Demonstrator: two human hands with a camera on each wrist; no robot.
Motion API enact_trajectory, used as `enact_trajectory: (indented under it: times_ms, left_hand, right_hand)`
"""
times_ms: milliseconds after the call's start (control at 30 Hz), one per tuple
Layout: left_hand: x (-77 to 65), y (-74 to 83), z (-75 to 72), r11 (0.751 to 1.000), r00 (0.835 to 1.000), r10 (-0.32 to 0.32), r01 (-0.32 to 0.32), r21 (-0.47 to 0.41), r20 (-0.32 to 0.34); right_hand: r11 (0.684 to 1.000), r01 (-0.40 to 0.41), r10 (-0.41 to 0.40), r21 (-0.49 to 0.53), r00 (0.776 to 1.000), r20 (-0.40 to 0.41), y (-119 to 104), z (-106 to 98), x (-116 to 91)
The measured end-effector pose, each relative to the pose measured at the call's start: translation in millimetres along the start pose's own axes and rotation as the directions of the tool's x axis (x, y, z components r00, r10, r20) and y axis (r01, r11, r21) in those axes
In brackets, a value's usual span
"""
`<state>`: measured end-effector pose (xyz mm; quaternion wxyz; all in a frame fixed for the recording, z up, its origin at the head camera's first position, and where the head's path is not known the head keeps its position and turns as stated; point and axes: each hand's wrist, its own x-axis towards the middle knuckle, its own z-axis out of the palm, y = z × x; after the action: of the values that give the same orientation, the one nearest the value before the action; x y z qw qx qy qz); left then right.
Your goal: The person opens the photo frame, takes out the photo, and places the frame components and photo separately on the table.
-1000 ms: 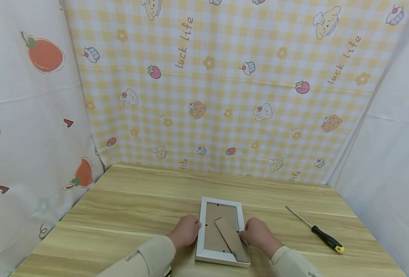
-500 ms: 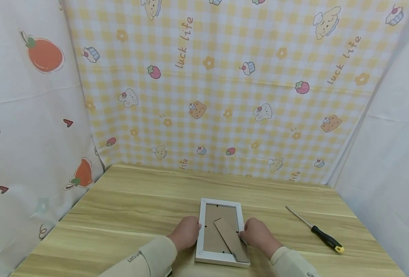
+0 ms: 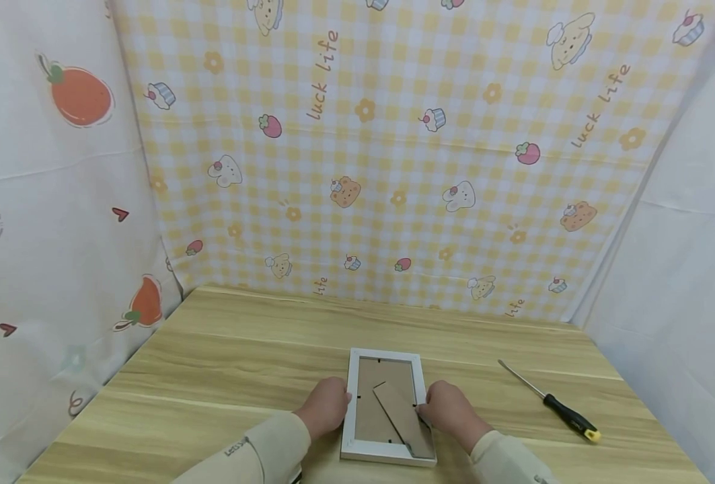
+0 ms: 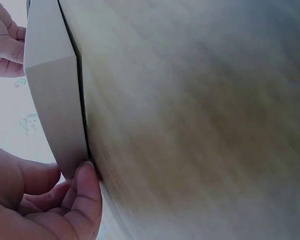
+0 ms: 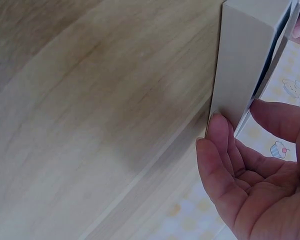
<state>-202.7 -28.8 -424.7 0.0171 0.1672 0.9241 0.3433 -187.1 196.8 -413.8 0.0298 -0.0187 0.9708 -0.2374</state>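
A white picture frame [image 3: 375, 449] lies face down at the table's near side. Its brown backboard [image 3: 369, 417] is held by small black tabs, and a slanting stand leg [image 3: 402, 413] sits on it. My left hand [image 3: 327, 403] grips the left side of the frame; in the left wrist view its thumb and fingertips pinch the frame's edge [image 4: 60, 110]. On the opposite side my right hand [image 3: 450, 411] grips the right edge, thumb on top by the stand leg. In the right wrist view the fingertips [image 5: 217, 122] curl at the frame's lower edge.
A screwdriver [image 3: 572, 417] with a black and yellow handle lies to the right on the wood-grain table [image 3: 242, 356]. A checked cloth [image 3: 393, 168] hangs behind the table, with white cloths at both sides.
The picture frame has shifted very slightly toward the person, both hands keeping their grip on its sides. The screwdriver lies where it was.
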Motion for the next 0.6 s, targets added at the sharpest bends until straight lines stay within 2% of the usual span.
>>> enact_trajectory:
  times_ms: [267,467,600]
  left_hand:
    - [0.9,-3.7,-1.7,0.989,0.993,-0.069,0.080,-0.122,0.094]
    - [-5.0,-10.7,-3.8,0.986,0.990,-0.019,0.042,-0.161,0.138]
    - [-13.9,-10.4,-9.8,0.986,0.985,-0.012,0.041,-0.164,0.174]
  right_hand:
    - [0.997,-0.033,0.032,0.070,0.999,0.015,0.3,-0.4,-1.7]
    - [0.993,-0.010,0.007,0.115,0.999,0.035,1.3,-6.0,-8.1]
    - [0.993,0.010,-0.014,0.122,0.999,0.033,4.8,-8.1,-12.3]
